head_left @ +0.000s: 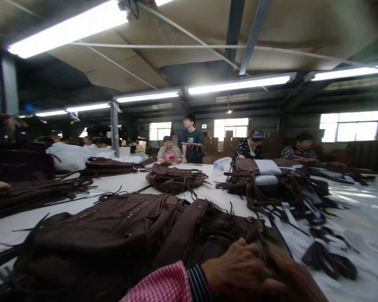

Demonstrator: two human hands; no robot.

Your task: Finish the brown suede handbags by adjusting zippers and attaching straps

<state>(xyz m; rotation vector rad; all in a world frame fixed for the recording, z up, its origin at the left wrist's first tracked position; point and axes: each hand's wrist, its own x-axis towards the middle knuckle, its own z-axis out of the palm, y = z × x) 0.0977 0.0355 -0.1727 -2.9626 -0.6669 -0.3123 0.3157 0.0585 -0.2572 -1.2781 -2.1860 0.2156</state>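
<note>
A dark brown bag with buckles, metal studs and hanging straps lies across the table in front of me. My left hand, in a pink checked sleeve with a striped cuff, reaches over to the bag's right end. Its fingers are bent and closed on the bag's edge there. Close against it is my right hand, smeared by motion, at the same end of the bag. How its fingers lie cannot be made out.
Another brown bag lies farther back on the white table. Stacked bags with white wrapping stand at right, above loose dark straps. More bags and clear plastic are at left. Several people are across the table.
</note>
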